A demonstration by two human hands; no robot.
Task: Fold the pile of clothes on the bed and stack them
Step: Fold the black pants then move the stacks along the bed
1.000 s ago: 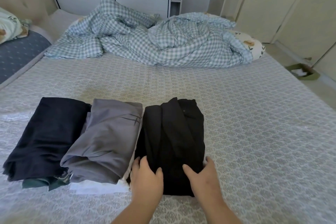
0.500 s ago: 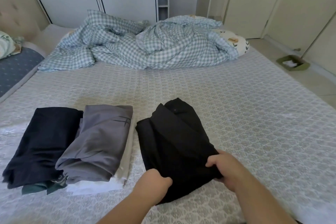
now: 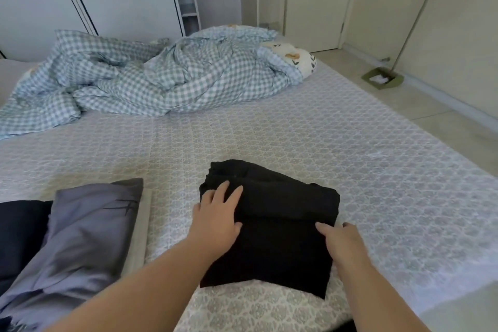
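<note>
Both hands have released their pinch and now rest flat on the folded black fabric garment (image 3: 272, 226).
Left hand (image 3: 218, 217) and right hand (image 3: 343, 244): fingers spread, pressing; garment at lower centre, on the patterned grey bed cover (image 3: 296, 137), right of the folded grey garment (image 3: 80, 234).

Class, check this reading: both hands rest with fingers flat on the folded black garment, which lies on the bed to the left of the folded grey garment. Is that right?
Not quite. The head view shows the folded black garment lying to the right of the folded grey garment, with a strip of bed between them. The rest holds: the left hand and right hand rest on it with fingers flat.
</note>
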